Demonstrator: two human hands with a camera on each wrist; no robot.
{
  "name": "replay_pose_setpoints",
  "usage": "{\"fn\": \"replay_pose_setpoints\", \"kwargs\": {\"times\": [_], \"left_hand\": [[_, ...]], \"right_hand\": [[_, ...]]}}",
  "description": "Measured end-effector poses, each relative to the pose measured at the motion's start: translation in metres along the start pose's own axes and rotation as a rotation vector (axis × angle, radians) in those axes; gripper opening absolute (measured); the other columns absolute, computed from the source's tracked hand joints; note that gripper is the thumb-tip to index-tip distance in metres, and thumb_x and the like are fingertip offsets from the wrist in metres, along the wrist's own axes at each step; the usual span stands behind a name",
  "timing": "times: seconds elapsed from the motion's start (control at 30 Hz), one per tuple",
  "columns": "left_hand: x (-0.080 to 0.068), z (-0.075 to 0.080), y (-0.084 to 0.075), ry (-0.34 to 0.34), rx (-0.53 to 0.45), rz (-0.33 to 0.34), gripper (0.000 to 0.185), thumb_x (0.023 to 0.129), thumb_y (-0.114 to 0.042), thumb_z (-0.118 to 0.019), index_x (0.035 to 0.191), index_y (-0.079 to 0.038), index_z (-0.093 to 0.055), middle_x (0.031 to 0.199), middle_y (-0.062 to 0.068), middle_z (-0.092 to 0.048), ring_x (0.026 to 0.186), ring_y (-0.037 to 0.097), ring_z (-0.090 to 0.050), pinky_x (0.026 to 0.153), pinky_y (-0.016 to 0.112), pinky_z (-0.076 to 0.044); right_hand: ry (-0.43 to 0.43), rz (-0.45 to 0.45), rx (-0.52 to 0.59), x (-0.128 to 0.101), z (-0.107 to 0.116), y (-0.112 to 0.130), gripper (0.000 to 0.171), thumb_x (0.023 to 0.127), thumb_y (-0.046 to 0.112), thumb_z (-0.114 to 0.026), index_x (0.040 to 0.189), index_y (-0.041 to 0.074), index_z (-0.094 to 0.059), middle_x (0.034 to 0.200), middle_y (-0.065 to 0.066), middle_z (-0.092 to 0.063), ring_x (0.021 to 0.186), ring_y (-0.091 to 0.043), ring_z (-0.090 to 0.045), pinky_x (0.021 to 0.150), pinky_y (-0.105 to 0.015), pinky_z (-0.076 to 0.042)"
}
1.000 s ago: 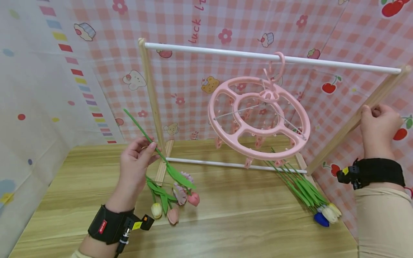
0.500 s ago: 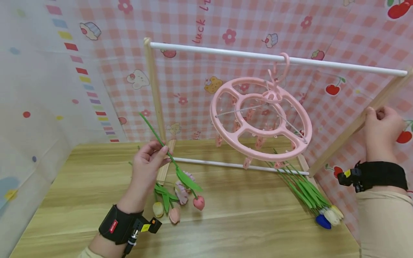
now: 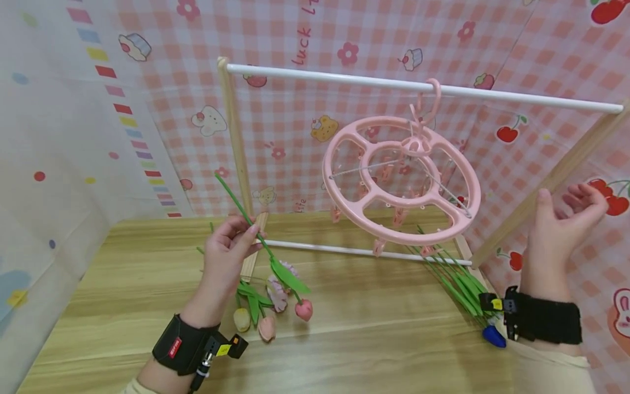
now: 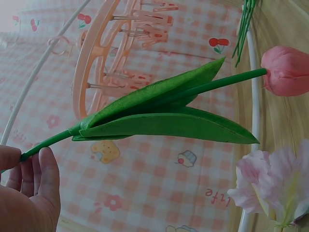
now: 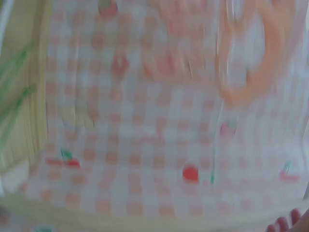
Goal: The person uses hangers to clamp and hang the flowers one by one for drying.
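Observation:
My left hand [image 3: 228, 249] pinches the green stem of a pink tulip [image 3: 303, 310] between thumb and fingers. The tulip slants with its bloom low and to the right; in the left wrist view its two long leaves [image 4: 164, 126] spread beyond the fingertips. My right hand [image 3: 561, 235] is held up at the right, fingers apart and loosely bent, with nothing in it. It is beside the wooden post [image 3: 566, 164] of a rack. From the rack's white top bar [image 3: 325, 79] hangs a round pink clip hanger [image 3: 374, 216], its clips dangling underneath.
On the wood-look table [image 3: 354, 355], a cream tulip [image 3: 241, 319], a peach tulip [image 3: 267, 328] and a lilac ruffled flower [image 3: 277, 293] lie below the left hand. A bunch with a blue tulip [image 3: 494, 336] lies at right, partly hidden by the right wrist. A lower white bar [image 3: 320, 248] crosses behind.
My right hand has come away from the right post, moving left and down, its fingers spreading. The left hand shifted slightly right with the pink tulip, then stayed nearly still.

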State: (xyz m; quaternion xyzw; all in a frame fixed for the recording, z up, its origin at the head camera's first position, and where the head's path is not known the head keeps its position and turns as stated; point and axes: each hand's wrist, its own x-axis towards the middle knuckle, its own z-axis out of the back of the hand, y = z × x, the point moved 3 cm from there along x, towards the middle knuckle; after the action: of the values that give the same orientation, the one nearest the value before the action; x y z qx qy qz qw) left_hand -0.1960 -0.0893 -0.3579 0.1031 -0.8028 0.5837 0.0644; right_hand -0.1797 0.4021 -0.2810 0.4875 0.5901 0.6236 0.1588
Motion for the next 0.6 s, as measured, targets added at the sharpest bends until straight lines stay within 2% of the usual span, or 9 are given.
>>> {"fn": "replay_pose_setpoints", "kwargs": {"times": [0.07,0.17,0.2,0.27,0.37,0.43,0.5,0.6], "left_hand": [[-0.001,-0.001,0.001,0.003,-0.001,0.0,0.009,0.091,-0.004,-0.06,0.094,-0.013,-0.062,0.086,0.002,-0.064,0.079,0.011,-0.067,0.07,0.023,-0.059],[-0.002,-0.003,0.002,0.003,-0.007,0.003,0.009,0.091,-0.005,-0.06,0.095,-0.013,-0.063,0.085,0.001,-0.065,0.078,0.01,-0.066,0.071,0.025,-0.059],[-0.003,-0.003,0.003,0.002,-0.005,0.005,0.008,0.091,-0.005,-0.06,0.095,-0.012,-0.062,0.085,0.0,-0.065,0.078,0.009,-0.066,0.071,0.025,-0.059],[-0.004,-0.004,0.004,0.004,0.001,0.004,0.007,0.092,-0.006,-0.06,0.096,-0.011,-0.061,0.085,-0.001,-0.066,0.078,0.009,-0.066,0.071,0.025,-0.059],[-0.007,-0.006,0.006,0.006,0.003,0.003,0.007,0.092,-0.006,-0.06,0.099,-0.006,-0.059,0.084,0.0,-0.066,0.078,0.009,-0.066,0.072,0.025,-0.058],[-0.008,-0.007,0.008,0.005,-0.008,0.004,0.008,0.092,-0.006,-0.06,0.1,-0.004,-0.059,0.084,0.0,-0.066,0.079,0.011,-0.066,0.072,0.025,-0.058],[-0.011,-0.009,0.011,0.0,-0.017,0.011,0.008,0.092,-0.006,-0.06,0.1,-0.005,-0.059,0.085,0.001,-0.065,0.08,0.012,-0.067,0.072,0.025,-0.059],[-0.014,-0.011,0.015,-0.016,-0.021,0.024,0.008,0.091,-0.005,-0.061,0.098,-0.009,-0.061,0.088,-0.001,-0.064,0.081,0.012,-0.067,0.072,0.025,-0.059]], "right_hand": [[0.012,0.073,0.101,-0.026,-0.003,-0.003,0.037,0.084,0.0,-0.062,0.114,0.011,-0.044,0.108,0.001,-0.044,0.098,-0.011,-0.045,0.079,-0.017,-0.037],[0.099,0.173,0.333,-0.069,-0.007,-0.01,0.032,0.077,-0.013,-0.058,0.103,0.004,-0.048,0.097,-0.006,-0.046,0.086,-0.016,-0.047,0.072,-0.02,-0.04],[0.154,0.222,0.4,-0.083,-0.009,-0.012,0.031,0.075,-0.016,-0.057,0.1,0.0,-0.048,0.095,-0.007,-0.047,0.082,-0.017,-0.048,0.071,-0.02,-0.042],[0.297,0.357,0.465,-0.11,-0.015,-0.015,0.024,0.07,-0.019,-0.055,0.09,-0.009,-0.048,0.089,-0.01,-0.049,0.077,-0.017,-0.048,0.068,-0.02,-0.043],[0.542,0.586,0.367,-0.15,-0.03,-0.014,0.017,0.066,-0.014,-0.056,0.081,-0.016,-0.049,0.08,-0.013,-0.051,0.072,-0.016,-0.048,0.065,-0.02,-0.043],[0.68,0.678,0.212,-0.174,-0.039,-0.011,0.014,0.065,-0.01,-0.058,0.078,-0.012,-0.052,0.075,-0.013,-0.053,0.07,-0.015,-0.048,0.062,-0.019,-0.042],[0.768,0.681,0.037,-0.192,-0.046,-0.009,0.015,0.066,-0.009,-0.06,0.081,-0.006,-0.057,0.075,-0.012,-0.055,0.068,-0.016,-0.049,0.06,-0.019,-0.041],[0.834,0.514,-0.184,-0.205,-0.054,-0.008,0.028,0.07,-0.009,-0.068,0.095,-0.004,-0.057,0.085,-0.013,-0.057,0.073,-0.021,-0.052,0.061,-0.021,-0.045]]}}
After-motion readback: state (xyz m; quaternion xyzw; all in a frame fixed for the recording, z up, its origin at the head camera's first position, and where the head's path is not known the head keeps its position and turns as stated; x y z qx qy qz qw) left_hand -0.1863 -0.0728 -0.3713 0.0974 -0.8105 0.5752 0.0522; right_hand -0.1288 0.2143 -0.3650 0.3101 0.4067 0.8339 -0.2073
